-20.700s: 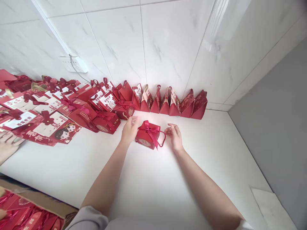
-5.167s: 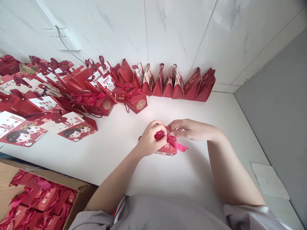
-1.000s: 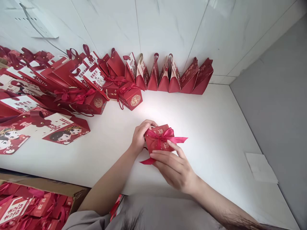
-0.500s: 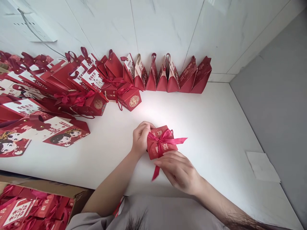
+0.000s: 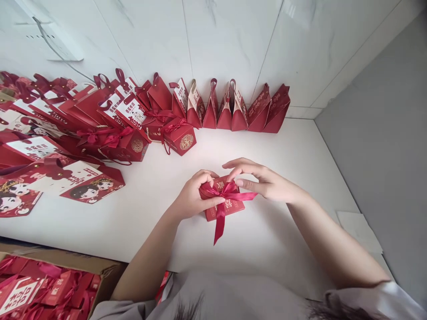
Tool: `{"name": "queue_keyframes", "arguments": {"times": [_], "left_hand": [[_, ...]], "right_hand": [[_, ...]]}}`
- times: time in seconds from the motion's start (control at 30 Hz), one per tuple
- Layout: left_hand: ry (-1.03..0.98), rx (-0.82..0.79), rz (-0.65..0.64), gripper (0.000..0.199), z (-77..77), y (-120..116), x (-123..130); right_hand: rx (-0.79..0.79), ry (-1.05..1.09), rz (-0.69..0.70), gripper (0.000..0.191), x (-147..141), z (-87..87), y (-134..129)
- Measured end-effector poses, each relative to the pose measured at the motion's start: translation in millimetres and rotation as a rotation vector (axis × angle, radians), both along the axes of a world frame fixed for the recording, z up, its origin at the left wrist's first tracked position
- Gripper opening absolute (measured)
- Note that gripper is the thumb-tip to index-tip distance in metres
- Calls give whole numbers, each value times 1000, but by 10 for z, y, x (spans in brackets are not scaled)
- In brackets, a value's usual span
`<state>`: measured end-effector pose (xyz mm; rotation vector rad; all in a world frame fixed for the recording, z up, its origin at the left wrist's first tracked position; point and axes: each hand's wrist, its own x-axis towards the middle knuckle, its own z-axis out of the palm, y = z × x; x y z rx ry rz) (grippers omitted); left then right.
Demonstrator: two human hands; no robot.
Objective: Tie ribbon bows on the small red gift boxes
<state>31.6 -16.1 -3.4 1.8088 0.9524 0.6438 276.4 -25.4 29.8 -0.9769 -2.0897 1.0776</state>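
A small red gift box (image 5: 238, 206) with gold lettering rests on the white table in front of me, tied with a pink-red satin ribbon (image 5: 219, 224) in a bow. My left hand (image 5: 195, 195) is closed around the box's left side, its thumb lying across the top by the knot. From the right, my right hand (image 5: 263, 180) reaches over the far corner. Its thumb and index finger pinch a loop of the bow, while another finger stretches out above. One ribbon tail points right under that hand, and the other hangs over the near side.
Red paper gift bags (image 5: 210, 111) line the tiled wall. More bags and ribboned boxes (image 5: 180, 135) crowd the left of the table (image 5: 150, 195). A cardboard carton (image 5: 110, 278) full of red boxes is at lower left. A white square plate (image 5: 358, 229) lies at the right edge.
My right hand has moved from the box's near side up to its far right corner, onto the bow. My left thumb has come across the top. The near ribbon tail now hangs straighter.
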Motion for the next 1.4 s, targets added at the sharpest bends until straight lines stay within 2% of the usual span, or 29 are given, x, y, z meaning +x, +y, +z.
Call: {"name": "queue_keyframes", "arguments": {"times": [0.13, 0.37, 0.47, 0.6, 0.7, 0.8, 0.9, 1.03, 1.2, 1.4], "left_hand": [[-4, 9, -9, 36, -25, 18, -21], [0, -20, -35, 35, -60, 76, -67], [-12, -39, -38, 34, -69, 97, -79], [-28, -32, -32, 32, -84, 108, -84], [-39, 29, -54, 27, -96, 107, -84], [-50, 81, -61, 18, -99, 89, -67], [-43, 122, -2, 10, -89, 50, -25], [-26, 166, 53, 8, -74, 0, 37], [-26, 168, 56, 6, -77, -4, 76], [-5, 165, 54, 7, -80, 19, 96]], "right_hand": [[-126, -23, 206, 13, -2, -97, 270], [-234, 3, 353, 8, -48, -192, 392], [-245, 58, 352, 7, -52, -203, 386], [-254, 117, 339, 21, -46, -194, 365], [-181, 88, 298, 7, -41, -193, 362], [-160, 77, 302, 11, -46, -205, 366], [-196, 105, 292, 16, -64, -224, 366], [-221, 121, 213, 26, -101, -268, 360], [-154, 136, 119, 32, -138, -302, 357], [-32, 85, 105, 32, -146, -263, 353]]}}
